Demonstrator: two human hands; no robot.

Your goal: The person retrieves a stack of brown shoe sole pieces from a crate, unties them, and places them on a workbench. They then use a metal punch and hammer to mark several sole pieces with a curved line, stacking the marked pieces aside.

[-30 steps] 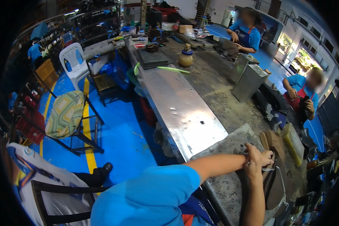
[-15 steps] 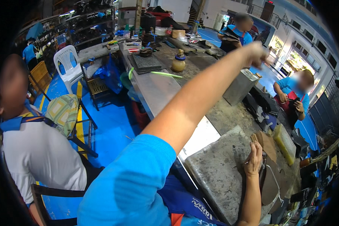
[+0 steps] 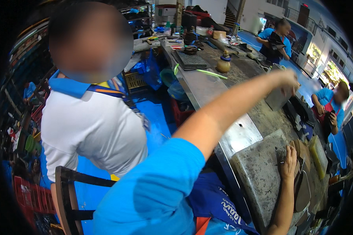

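Observation:
My left arm reaches out across the workbench, and my left hand (image 3: 287, 81) is over a grey metal can (image 3: 277, 98). Its fingers are blurred, so whether they touch or grip anything is unclear. My right hand (image 3: 289, 161) rests at the right edge of a worn grey slab (image 3: 259, 172), its fingers curled. A small thin thing shows by those fingers, too small to name. Beside that hand lie brown flat sole-shaped pieces (image 3: 302, 190), with a stack of tan ones (image 3: 300, 145) just beyond the fingertips.
A person in a white shirt (image 3: 94, 129) stands close on my left, behind a dark chair frame (image 3: 64, 196). On the bench are a glue jar (image 3: 223, 64), dark flat sheets (image 3: 189, 60) and a yellowish block (image 3: 318, 156). Two people in blue work across the bench.
The view has swung left, so the bench sits further right and the white-shirted person appears more fully. My left hand has lowered toward the can. My right hand stays by the slab's edge.

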